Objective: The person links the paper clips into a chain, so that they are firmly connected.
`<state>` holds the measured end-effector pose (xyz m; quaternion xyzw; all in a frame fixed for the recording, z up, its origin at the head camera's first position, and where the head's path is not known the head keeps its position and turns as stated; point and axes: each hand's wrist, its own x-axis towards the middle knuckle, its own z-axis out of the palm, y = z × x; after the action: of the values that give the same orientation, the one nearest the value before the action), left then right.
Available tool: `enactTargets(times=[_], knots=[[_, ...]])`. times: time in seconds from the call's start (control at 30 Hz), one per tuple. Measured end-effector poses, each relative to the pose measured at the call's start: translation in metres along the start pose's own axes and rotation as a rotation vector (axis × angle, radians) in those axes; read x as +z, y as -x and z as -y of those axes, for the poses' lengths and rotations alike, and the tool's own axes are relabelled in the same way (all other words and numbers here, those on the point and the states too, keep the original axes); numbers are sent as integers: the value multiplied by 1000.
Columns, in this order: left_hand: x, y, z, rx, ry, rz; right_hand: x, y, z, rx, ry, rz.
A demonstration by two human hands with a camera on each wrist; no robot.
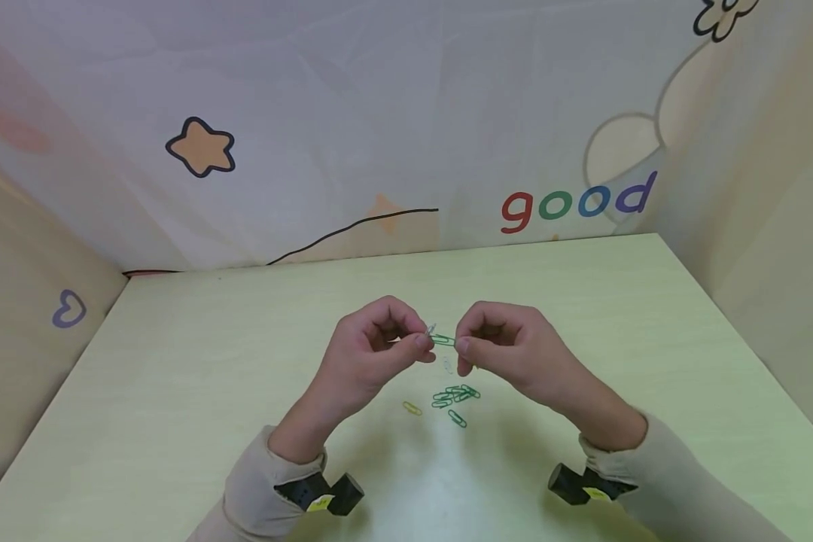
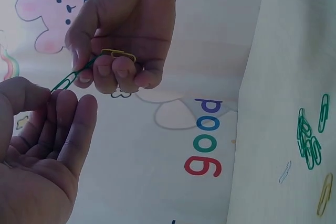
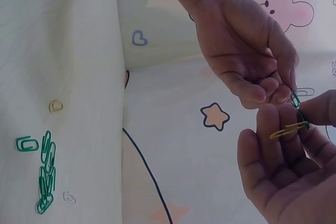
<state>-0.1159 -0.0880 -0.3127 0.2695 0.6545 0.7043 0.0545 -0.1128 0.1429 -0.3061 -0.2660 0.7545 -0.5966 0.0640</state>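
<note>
We list: green clip [image 1: 443, 341], midair between left hand [image 1: 367, 350] and right hand [image 1: 515, 342], both pinching at its ends; yellow clip [image 3: 287, 131], against the latter; risk, we judge: uneven pulling could spring either loose.

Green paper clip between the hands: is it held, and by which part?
The green paper clip is pinched near both ends: one by the left hand, one by the right hand.

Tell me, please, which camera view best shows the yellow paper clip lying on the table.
The left wrist view: the yellow paper clip appears largest there, its long loops distinct. The head view shows it whole but small; the right wrist view, small and foreshortened.
</note>
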Motion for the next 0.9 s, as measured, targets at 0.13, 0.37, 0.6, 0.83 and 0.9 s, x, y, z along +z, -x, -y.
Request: enactTargets(times=[0.13,0.37,0.6,0.83,0.9], knots=[[1,0,0,17,-14,-6,1,1,1,-12,3,-37],[4,1,1,68,-113,-32,2,2,2,-11,-15,-79],[8,2,3,108,-279,-69,2,3,2,-21,-48,-114],[10,3,8,130,-326,-90,5,3,2,-11,-118,-125],[12,3,9,139,-330,-106,6,2,1,-2,-176,-133]])
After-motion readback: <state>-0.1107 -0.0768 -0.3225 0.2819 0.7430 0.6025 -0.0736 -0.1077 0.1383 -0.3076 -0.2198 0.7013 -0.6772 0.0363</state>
